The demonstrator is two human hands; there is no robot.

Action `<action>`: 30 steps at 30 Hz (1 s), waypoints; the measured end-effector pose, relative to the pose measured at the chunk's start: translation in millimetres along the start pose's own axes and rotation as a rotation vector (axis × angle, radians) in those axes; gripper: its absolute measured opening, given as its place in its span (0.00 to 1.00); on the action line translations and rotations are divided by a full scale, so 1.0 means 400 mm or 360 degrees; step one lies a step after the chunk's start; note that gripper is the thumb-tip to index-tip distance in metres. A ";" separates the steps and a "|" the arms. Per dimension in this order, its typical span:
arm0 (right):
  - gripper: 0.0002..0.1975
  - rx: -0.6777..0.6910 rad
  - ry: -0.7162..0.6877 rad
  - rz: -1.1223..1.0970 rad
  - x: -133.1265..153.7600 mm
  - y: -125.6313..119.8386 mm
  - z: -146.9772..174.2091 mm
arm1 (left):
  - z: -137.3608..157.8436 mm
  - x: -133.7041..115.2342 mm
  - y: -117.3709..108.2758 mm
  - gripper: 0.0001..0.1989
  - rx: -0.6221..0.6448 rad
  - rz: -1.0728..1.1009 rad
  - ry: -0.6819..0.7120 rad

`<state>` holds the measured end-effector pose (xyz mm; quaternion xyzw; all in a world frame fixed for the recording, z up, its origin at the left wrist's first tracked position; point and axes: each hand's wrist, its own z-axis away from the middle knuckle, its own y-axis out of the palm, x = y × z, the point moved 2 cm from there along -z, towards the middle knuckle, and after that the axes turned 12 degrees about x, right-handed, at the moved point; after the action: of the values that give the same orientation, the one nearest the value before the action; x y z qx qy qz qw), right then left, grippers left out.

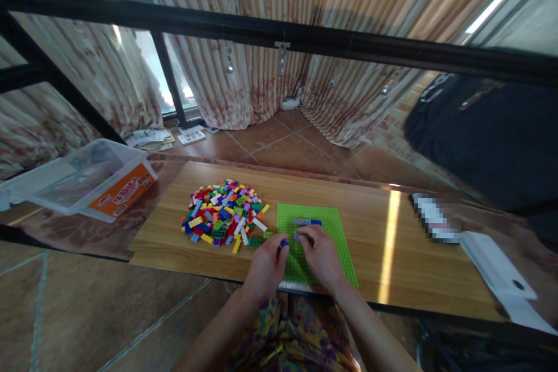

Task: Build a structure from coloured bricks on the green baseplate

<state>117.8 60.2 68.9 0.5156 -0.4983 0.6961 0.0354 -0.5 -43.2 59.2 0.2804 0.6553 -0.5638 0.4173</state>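
My left hand (268,261) pinches a small blue brick (284,243) at the left edge of the green baseplate (344,250). A small purple brick (297,237) is between the thumb and forefinger of my right hand (321,256), which is over the middle of the plate. Just beyond my right fingertips, a grey brick (300,222) and a blue brick (316,222) lie in a row on the baseplate. To the left of the plate is a heap of mixed coloured bricks (226,212), with a dark green brick (254,242) near my left hand.
The wooden board (366,221) carries all of this. A clear plastic box (131,157) with an orange label stands at the left. On the right lie a phone-like object (436,220), partly pixelated, and a white object (497,261). A black metal bar (261,35) crosses beyond the board.
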 end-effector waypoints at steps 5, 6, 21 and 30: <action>0.11 0.0028 -0.0016 0.0112 -0.015 -0.012 0.010 | -0.020 0.026 -0.011 0.12 -0.0070 -0.0098 -0.0003; 0.11 0.0048 -0.0029 0.0124 -0.016 -0.012 0.011 | -0.021 0.030 -0.018 0.12 -0.0116 -0.0092 -0.0014; 0.08 0.0080 -0.0033 0.0381 -0.011 0.009 -0.009 | -0.027 -0.008 -0.021 0.09 -0.0304 0.0168 -0.0157; 0.11 -0.0034 -0.0008 0.0319 -0.023 0.009 -0.029 | -0.037 -0.019 0.011 0.11 -0.0027 0.0120 -0.0124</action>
<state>112.3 71.4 59.9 0.4646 -0.5547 0.6896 -0.0302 3.6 -27.0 64.0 0.2792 0.6323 -0.5525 0.4657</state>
